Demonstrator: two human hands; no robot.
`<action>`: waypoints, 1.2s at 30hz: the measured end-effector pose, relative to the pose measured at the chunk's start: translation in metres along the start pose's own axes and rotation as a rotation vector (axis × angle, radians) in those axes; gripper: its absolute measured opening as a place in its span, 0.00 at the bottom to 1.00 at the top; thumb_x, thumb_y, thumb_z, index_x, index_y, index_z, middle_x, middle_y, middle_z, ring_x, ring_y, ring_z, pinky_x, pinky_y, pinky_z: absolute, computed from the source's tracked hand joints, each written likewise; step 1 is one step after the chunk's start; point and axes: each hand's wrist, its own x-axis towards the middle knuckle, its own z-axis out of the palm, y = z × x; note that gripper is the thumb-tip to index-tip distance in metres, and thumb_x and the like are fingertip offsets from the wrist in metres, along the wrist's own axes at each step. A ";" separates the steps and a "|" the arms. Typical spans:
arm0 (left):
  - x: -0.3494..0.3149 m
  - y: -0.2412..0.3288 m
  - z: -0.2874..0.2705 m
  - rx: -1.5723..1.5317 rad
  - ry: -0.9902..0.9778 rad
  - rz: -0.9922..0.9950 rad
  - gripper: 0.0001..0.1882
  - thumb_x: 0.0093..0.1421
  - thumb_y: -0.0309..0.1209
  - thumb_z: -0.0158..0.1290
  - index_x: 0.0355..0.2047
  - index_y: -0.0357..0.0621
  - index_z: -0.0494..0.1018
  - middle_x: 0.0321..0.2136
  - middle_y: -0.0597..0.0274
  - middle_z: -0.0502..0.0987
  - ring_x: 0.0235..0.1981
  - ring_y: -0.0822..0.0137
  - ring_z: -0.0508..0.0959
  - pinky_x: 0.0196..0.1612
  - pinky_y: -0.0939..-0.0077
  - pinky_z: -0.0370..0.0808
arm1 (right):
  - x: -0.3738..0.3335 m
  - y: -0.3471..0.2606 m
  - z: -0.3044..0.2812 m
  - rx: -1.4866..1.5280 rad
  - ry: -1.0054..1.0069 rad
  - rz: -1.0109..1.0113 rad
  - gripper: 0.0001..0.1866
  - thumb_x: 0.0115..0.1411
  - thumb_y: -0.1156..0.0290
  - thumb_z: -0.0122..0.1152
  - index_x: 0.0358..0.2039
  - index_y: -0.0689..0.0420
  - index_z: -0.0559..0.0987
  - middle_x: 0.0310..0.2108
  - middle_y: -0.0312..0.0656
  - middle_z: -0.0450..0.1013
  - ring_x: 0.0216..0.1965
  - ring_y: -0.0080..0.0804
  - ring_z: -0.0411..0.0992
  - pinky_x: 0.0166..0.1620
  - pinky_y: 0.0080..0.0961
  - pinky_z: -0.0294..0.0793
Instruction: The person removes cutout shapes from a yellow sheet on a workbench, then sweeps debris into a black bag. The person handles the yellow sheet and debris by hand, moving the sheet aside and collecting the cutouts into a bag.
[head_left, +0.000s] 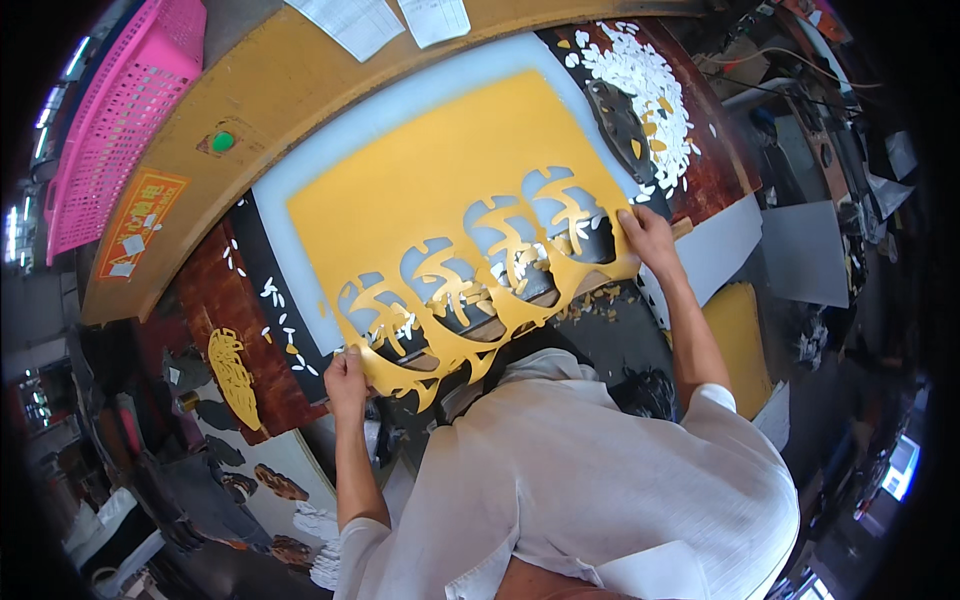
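Observation:
A large yellow sheet (430,150), its near part pierced by a row of several curved cut-outs, lies over a whitish cutting board (305,235). Its near edge sags past the board toward my body. My left hand (346,382) pinches the sheet's near left corner. At the near right corner, my right hand (648,238) grips the same sheet, fingers partly hidden beneath it. Small white and yellow scraps (455,300) show in and around the cut-outs. Just beyond my right hand, a dark sole-shaped cutting die (617,130) rests by the board's right edge.
White oval scraps (640,75) are heaped at the far right. Yellow cut pieces (232,375) form a stack on the reddish-brown surface at left. A yellow-brown machine beam (260,95) crosses behind the board, papers (350,22) on it. A pink basket (125,125) stands far left.

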 end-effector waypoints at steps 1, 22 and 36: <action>0.008 0.000 0.003 0.028 0.018 0.105 0.21 0.74 0.41 0.55 0.28 0.38 0.78 0.18 0.67 0.75 0.18 0.77 0.73 0.19 0.75 0.67 | 0.006 -0.008 0.002 -0.007 0.053 -0.065 0.22 0.69 0.54 0.59 0.42 0.64 0.85 0.31 0.53 0.83 0.34 0.43 0.82 0.41 0.39 0.78; 0.039 0.050 0.045 0.286 0.540 0.072 0.16 0.69 0.41 0.51 0.46 0.48 0.83 0.46 0.48 0.83 0.48 0.45 0.82 0.52 0.54 0.78 | 0.321 -0.048 -0.016 -0.462 -0.022 -0.124 0.57 0.45 0.50 0.77 0.73 0.61 0.65 0.52 0.62 0.79 0.54 0.55 0.79 0.59 0.43 0.75; 0.044 0.057 0.052 0.477 0.627 0.018 0.19 0.72 0.47 0.45 0.41 0.47 0.79 0.41 0.44 0.79 0.42 0.38 0.81 0.44 0.42 0.77 | 0.249 -0.061 -0.039 1.960 -0.550 0.482 0.43 0.61 0.48 0.58 0.66 0.70 0.67 0.61 0.61 0.68 0.60 0.58 0.66 0.63 0.60 0.68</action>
